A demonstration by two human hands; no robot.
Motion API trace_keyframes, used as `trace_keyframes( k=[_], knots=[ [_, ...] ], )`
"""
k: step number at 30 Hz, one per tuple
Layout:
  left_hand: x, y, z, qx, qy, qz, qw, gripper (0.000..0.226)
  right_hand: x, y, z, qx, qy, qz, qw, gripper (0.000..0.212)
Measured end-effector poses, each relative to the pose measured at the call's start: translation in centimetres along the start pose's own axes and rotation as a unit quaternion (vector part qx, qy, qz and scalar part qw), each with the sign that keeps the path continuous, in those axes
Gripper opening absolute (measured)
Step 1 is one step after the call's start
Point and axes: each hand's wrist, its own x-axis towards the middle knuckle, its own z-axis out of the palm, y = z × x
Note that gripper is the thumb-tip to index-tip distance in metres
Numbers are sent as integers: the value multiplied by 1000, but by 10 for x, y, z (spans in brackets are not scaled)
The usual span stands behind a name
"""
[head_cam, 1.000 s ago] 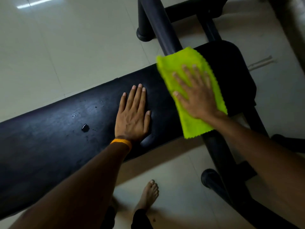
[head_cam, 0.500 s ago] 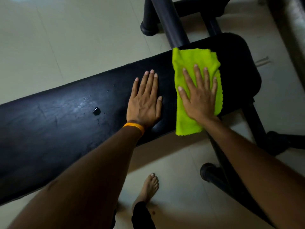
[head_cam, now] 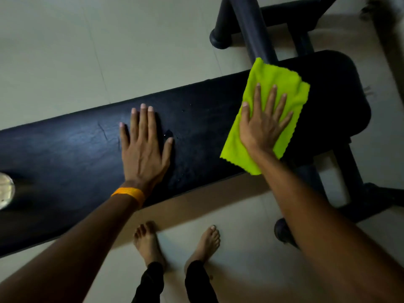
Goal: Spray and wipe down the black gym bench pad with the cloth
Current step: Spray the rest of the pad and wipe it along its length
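Head view, only one. Black bench pad point(head_cam: 196, 136) runs diagonally across frame, from low on the left up to its rounded end on the right.

Left hand point(head_cam: 143, 149): flat, palm down on bare pad, fingers straight and close together, thumb out to the side. Holds nothing. Orange wristband point(head_cam: 129, 193) at the wrist. Small wet spot point(head_cam: 168, 134) on the pad just off the thumb tip, a few fine droplets further along toward the other hand.

Right hand point(head_cam: 261, 125): flat, fingers spread, pressing down on the lime-green cloth point(head_cam: 273, 84). Not gripping it, just pinning it to the pad. Cloth sticks out beyond the fingertips and to both sides of the palm; its scalloped near corner hangs past the pad edge, beside the wrist.

Hands well apart, bare pad between them.

Dark metal frame tube point(head_cam: 255, 29) rises beyond the cloth. Pale round object point(head_cam: 5, 189) at the far left edge, outboard of the left hand; can't identify. Two bare feet point(head_cam: 148, 243) on the tiled floor point(head_cam: 65, 51), below the left wrist.
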Motion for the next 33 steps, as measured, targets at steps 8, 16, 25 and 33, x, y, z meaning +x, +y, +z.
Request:
trace_keyframes(
  k=[8,16,25,33],
  knots=[
    [-2,-18,3,43,-19,0,999,83,3,-10,-4,-66,-83,-318,942,60],
    [0,-20,2,38,-13,2,999,82,-57,-74,4,-42,-67,-255,964,60],
    [-1,-21,4,34,-14,7,999,81,-14,-69,5,-10,-34,-134,990,61],
    [-1,-22,5,41,-18,10,999,82,-11,-35,0,-38,-71,-320,944,59]
  ],
)
